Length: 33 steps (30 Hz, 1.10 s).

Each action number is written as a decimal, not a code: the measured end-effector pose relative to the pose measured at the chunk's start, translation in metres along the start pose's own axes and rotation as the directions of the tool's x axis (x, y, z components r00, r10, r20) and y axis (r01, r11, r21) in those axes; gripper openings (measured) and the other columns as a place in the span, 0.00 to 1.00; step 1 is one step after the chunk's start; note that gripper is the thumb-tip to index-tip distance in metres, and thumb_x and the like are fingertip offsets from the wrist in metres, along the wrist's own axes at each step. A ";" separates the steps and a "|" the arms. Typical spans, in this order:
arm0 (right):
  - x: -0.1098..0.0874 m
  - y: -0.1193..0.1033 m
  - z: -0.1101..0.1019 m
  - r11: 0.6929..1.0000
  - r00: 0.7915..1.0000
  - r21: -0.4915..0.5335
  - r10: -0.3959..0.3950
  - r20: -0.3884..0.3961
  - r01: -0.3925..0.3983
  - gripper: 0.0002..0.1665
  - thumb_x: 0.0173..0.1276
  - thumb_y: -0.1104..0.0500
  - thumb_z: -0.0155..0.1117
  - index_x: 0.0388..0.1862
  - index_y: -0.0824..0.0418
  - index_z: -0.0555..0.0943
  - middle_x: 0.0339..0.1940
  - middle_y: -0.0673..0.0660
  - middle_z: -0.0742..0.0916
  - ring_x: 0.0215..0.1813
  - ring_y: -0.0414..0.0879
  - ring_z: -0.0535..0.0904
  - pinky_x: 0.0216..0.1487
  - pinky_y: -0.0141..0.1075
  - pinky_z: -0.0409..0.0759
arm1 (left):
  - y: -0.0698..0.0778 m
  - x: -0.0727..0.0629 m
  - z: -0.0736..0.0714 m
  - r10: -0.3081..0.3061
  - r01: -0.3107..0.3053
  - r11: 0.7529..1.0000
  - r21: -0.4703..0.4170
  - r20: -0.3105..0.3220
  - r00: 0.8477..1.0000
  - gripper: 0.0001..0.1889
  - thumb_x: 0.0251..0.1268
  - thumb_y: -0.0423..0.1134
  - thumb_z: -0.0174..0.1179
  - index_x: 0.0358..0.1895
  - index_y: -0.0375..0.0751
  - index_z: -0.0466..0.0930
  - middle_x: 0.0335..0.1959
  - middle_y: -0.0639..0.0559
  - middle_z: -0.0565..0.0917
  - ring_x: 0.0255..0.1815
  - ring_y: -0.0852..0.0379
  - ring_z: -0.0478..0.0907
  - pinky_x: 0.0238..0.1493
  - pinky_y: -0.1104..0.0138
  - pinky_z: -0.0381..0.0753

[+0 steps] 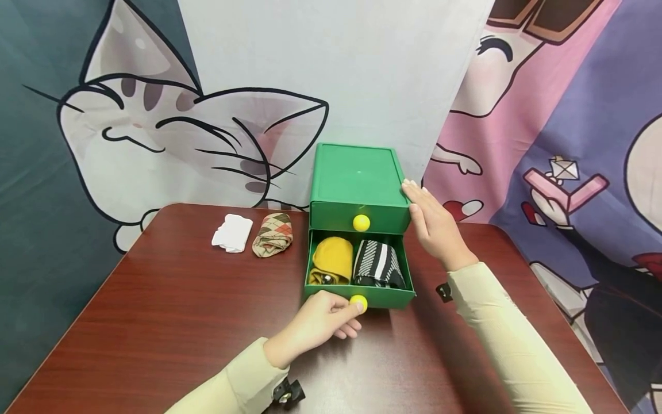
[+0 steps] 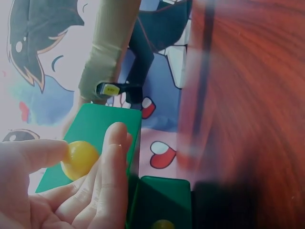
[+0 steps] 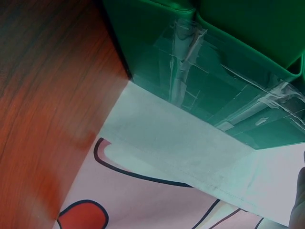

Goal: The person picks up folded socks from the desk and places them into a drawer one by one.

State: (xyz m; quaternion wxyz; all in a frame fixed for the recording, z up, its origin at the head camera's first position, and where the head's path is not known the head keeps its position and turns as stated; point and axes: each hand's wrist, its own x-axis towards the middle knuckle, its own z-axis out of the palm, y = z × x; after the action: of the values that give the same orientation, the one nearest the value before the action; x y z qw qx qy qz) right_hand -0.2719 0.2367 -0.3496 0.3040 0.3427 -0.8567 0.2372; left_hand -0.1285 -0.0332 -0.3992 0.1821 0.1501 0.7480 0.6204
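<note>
A green two-drawer box [image 1: 359, 172] stands at the back of the table. Its lower drawer [image 1: 390, 299] is pulled out and holds a rolled yellow sock [image 1: 333, 256] beside a rolled black-and-white striped sock [image 1: 379, 261]. My left hand [image 1: 315, 322] pinches that drawer's yellow knob [image 2: 80, 161] between thumb and fingers. With fingers extended, my right hand [image 1: 437, 227] rests against the box's upper right edge. The upper drawer, with its own yellow knob [image 1: 361, 223], is closed.
Left of the box lie a folded white sock [image 1: 233, 233] and a rolled argyle sock [image 1: 274, 234] on the brown wooden table [image 1: 181, 322]. A printed cartoon curtain [image 1: 362, 69] hangs right behind. Clear tape [image 3: 181, 62] covers part of the box's side.
</note>
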 end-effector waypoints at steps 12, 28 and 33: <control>-0.001 0.001 0.000 1.000 1.000 -0.017 -0.010 -0.003 0.010 0.26 0.82 0.63 0.46 0.75 0.67 0.69 0.74 0.62 0.74 0.75 0.61 0.68 0.81 0.42 0.54 | -0.006 0.030 -0.008 0.019 -0.020 1.000 -0.007 -0.056 0.998 0.19 0.75 0.46 0.60 0.40 0.29 0.87 0.31 0.36 0.89 0.29 0.52 0.89 0.32 0.66 0.88; -0.001 0.001 0.001 1.000 1.000 -0.008 -0.011 -0.010 0.011 0.26 0.82 0.63 0.47 0.75 0.66 0.69 0.74 0.61 0.74 0.76 0.59 0.66 0.81 0.42 0.54 | -0.013 0.068 -0.021 0.019 -0.029 0.995 -0.092 -0.110 0.994 0.20 0.76 0.44 0.58 0.44 0.24 0.84 0.34 0.34 0.89 0.32 0.47 0.89 0.38 0.58 0.89; -0.001 0.000 0.002 1.000 1.000 -0.006 -0.018 -0.016 0.018 0.26 0.81 0.64 0.47 0.74 0.66 0.69 0.74 0.61 0.74 0.76 0.58 0.66 0.81 0.42 0.54 | -0.014 0.080 -0.025 0.014 -0.030 0.992 -0.123 -0.123 0.992 0.22 0.77 0.44 0.57 0.46 0.20 0.82 0.36 0.32 0.88 0.33 0.49 0.89 0.37 0.63 0.89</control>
State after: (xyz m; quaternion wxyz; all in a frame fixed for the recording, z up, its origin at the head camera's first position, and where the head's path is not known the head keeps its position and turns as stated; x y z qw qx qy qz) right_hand -0.2721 0.2365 -0.3517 0.3138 0.3477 -0.8518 0.2346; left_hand -0.2110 -0.0220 -0.4160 0.1383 0.1085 0.7159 0.6757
